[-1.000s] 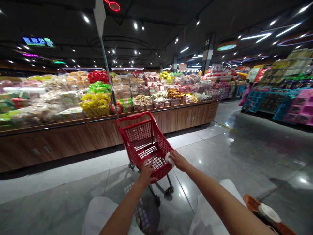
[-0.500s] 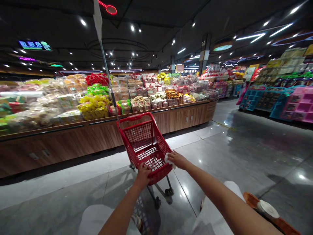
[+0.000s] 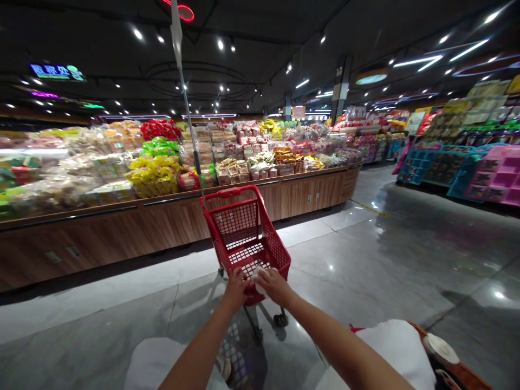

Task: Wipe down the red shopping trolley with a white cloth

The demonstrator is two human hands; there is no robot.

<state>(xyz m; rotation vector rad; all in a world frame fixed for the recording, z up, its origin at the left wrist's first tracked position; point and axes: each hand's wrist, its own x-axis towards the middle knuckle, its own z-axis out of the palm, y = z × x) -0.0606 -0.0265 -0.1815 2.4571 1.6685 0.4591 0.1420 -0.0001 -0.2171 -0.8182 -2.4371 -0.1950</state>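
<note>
A small red plastic shopping cart (image 3: pixel 244 238) stands on the grey tiled floor in front of me, with a thin pole and white flag (image 3: pixel 177 32) rising from its front. My left hand (image 3: pixel 234 286) is closed on the cart's near rim. My right hand (image 3: pixel 273 284) sits right beside it on the same rim, pressing a white wipe (image 3: pixel 257 274) against the edge. The cart's basket looks empty.
A long wooden display counter (image 3: pixel 170 222) piled with packaged snacks runs along the left and ahead. Blue and pink shelving (image 3: pixel 467 173) stands at the right. An orange bag (image 3: pixel 455 363) hangs at my right side. Glossy floor stretches to the right.
My right hand with the wipe slid left along the cart's near rim, from the right corner to beside my left hand. The cart swung slightly to the right.
</note>
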